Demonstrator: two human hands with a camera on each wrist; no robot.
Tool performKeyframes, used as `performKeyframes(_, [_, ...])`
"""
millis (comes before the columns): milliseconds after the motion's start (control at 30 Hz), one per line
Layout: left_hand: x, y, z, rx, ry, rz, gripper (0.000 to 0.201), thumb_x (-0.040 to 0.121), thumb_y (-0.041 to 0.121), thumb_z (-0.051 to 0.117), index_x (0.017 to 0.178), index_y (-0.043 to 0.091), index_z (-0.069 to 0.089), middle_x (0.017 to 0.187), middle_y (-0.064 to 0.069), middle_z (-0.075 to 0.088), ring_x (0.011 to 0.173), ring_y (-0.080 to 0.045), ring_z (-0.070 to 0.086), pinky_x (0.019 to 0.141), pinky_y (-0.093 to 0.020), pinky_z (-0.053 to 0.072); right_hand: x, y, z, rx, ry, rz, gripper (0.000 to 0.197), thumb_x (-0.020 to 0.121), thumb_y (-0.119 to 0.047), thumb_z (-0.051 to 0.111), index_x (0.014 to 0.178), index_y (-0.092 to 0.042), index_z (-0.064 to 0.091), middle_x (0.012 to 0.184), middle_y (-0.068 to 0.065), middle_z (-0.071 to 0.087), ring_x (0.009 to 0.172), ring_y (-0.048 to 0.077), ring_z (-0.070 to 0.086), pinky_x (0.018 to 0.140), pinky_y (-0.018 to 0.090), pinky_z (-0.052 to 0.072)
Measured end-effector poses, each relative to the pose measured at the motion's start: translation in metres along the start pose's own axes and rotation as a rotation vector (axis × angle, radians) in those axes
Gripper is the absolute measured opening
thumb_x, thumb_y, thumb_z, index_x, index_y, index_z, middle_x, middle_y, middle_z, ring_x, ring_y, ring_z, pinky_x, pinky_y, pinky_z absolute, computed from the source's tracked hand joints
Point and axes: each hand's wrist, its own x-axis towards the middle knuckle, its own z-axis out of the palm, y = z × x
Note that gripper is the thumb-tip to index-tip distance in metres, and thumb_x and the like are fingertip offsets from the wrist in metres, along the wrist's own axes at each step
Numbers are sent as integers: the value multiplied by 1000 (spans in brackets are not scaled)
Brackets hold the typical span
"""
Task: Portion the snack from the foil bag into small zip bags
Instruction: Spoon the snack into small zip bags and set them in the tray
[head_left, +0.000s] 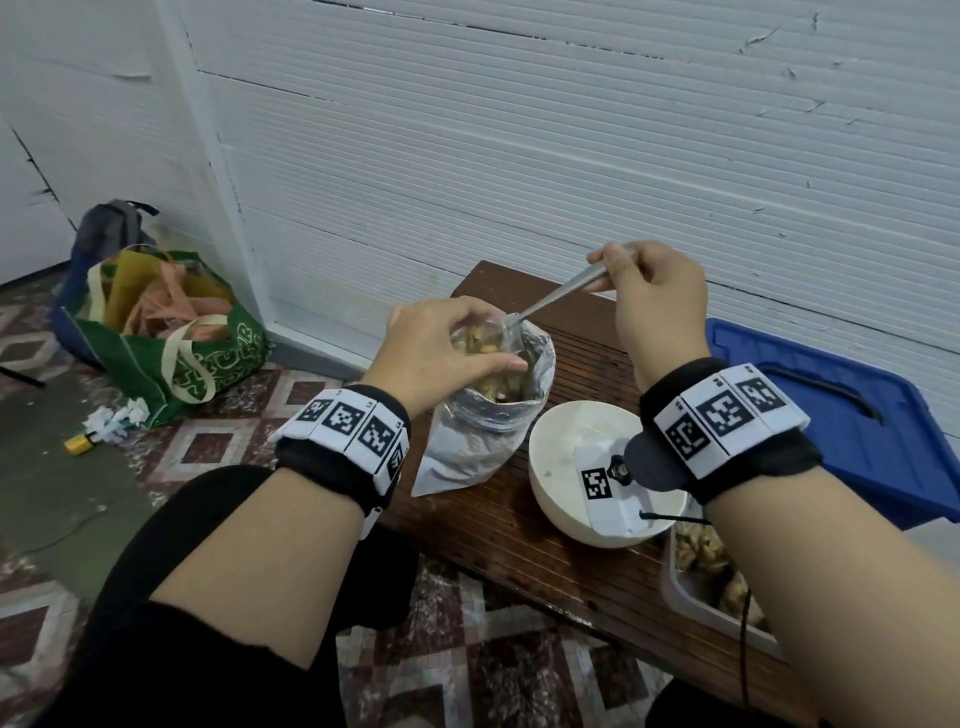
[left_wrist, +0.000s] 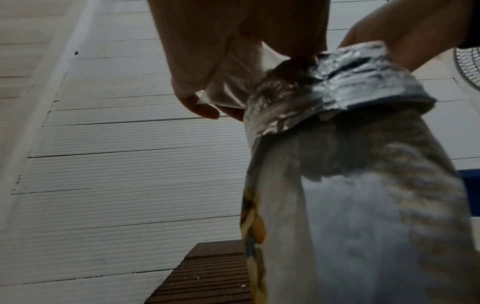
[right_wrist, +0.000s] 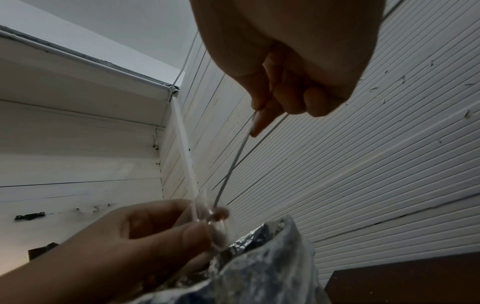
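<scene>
Stood upright on a slatted wooden bench (head_left: 524, 535), rim rolled down: the foil bag (head_left: 478, 436). Held open just above its mouth by the left hand (head_left: 431, 353), fingers pinching the film: a small clear zip bag (head_left: 485, 340) partly filled with snack. Dipped into it, gripped by the right hand (head_left: 654, 291): a metal spoon (head_left: 558, 293). Beside the foil bag: a white bowl (head_left: 558, 441).

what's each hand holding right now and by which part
Right hand pinches the spoon near the top of its handle. Left hand holds the small zip bag by its open rim, over the foil bag.
</scene>
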Motion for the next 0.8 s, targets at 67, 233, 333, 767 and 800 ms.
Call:
performKeyframes(67, [-1, 2, 1, -37, 14, -7, 58, 53, 79, 63, 97, 41, 61, 89, 24, 63, 90, -1, 60, 91, -38, 51, -3, -4, 0, 50, -7, -65, 22, 97, -20, 51, 83, -23, 68, 72, -9, 67, 80, 13, 64, 82, 25, 47])
performKeyframes(233, [-1, 4, -4, -143, 77, -64, 36, 70, 56, 68, 95, 33, 56, 90, 16, 61, 84, -2, 58, 74, -15, 48, -2, -10, -9, 179, 85, -200, 18, 97, -15, 51, 88, -15, 66, 83, -9, 66, 71, 1, 61, 75, 17, 50])
performKeyframes(333, [1, -1, -8, -175, 140, -82, 24, 78, 50, 69, 88, 36, 53, 87, 17, 63, 80, 5, 57, 71, -10, 41, 2, -12, -17, 220, 211, -207, 20, 98, -16, 49, 84, -21, 63, 84, -11, 66, 69, 0, 60, 72, 15, 49])
performKeyframes(767, [-1, -3, -8, -238, 72, -21, 19, 76, 41, 74, 87, 39, 59, 83, 18, 67, 78, 13, 60, 72, -4, 44, -20, 17, 5, -220, -140, -237, 16, 94, -21, 57, 93, -18, 72, 76, -6, 67, 60, -7, 53, 60, 7, 38])
performKeyframes(800, [-1, -4, -7, -228, 73, -16, 19, 76, 42, 74, 88, 40, 59, 83, 18, 67, 78, 12, 60, 73, -4, 44, -24, 20, 9, -254, -173, -282, 16, 93, -21, 58, 94, -17, 74, 79, -3, 70, 64, -3, 56, 65, 11, 42])
